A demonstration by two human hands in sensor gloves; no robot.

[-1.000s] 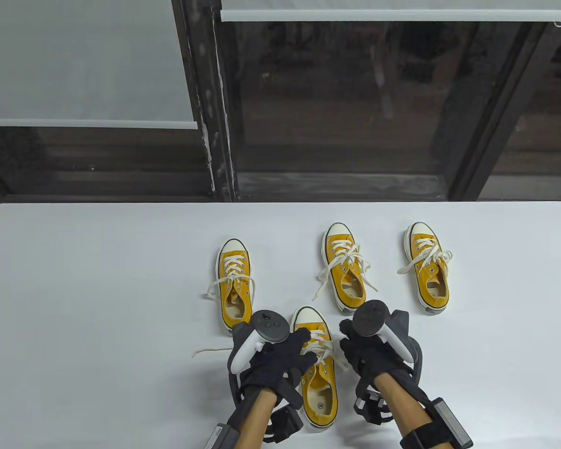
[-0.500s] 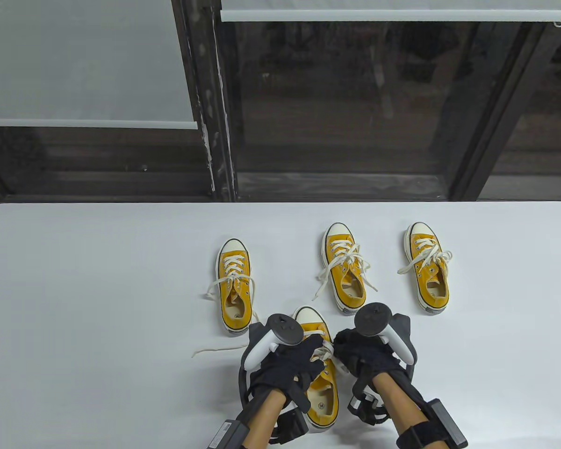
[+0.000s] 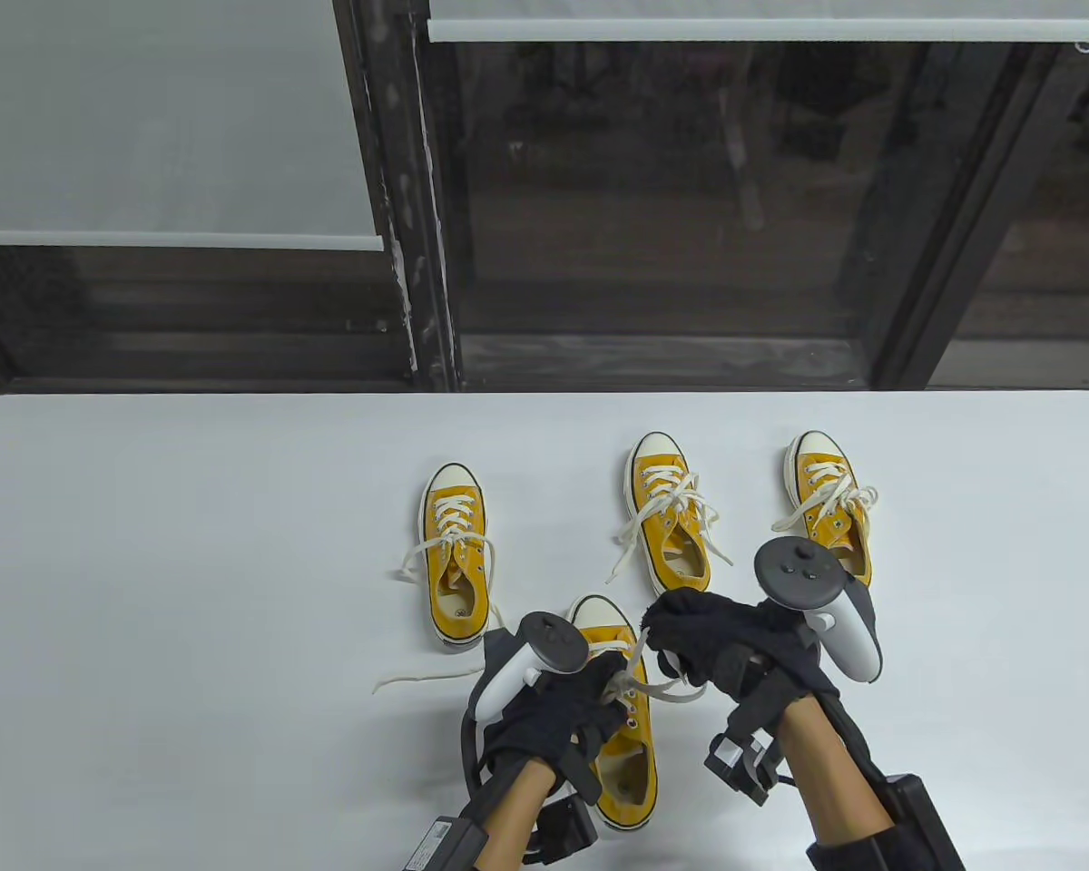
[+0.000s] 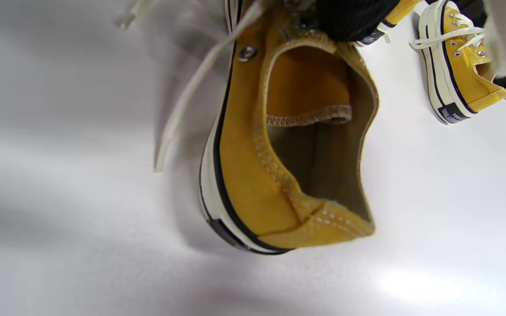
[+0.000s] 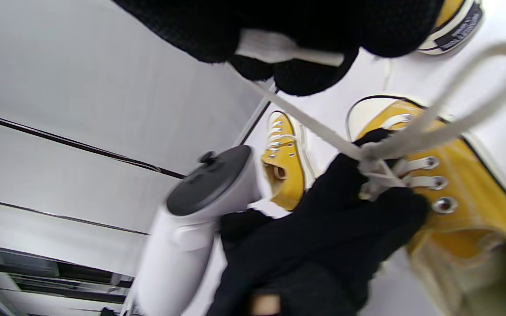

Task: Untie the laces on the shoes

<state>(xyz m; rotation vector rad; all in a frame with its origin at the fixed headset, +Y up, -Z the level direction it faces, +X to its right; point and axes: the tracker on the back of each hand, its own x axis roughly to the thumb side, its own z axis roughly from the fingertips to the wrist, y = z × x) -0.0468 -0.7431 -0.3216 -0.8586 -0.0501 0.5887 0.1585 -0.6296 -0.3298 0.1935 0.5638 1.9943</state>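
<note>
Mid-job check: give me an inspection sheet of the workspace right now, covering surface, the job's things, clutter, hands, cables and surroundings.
Surface: white table, bare around the shoes.
Job's things: four yellow sneakers. The nearest shoe is being worked on; its lace runs taut up to the right hand, and a loose end trails to the left. The far-left shoe, middle shoe and far-right shoe stand apart, laces splayed; whether they are knotted cannot be told.
Clutter: nothing seen.
Hands: left hand presses on the nearest shoe's lacing; right hand pinches the lace, raised above the table.
Cables: nothing seen.
Surroundings: dark window frames and roller blinds behind the table.
</note>
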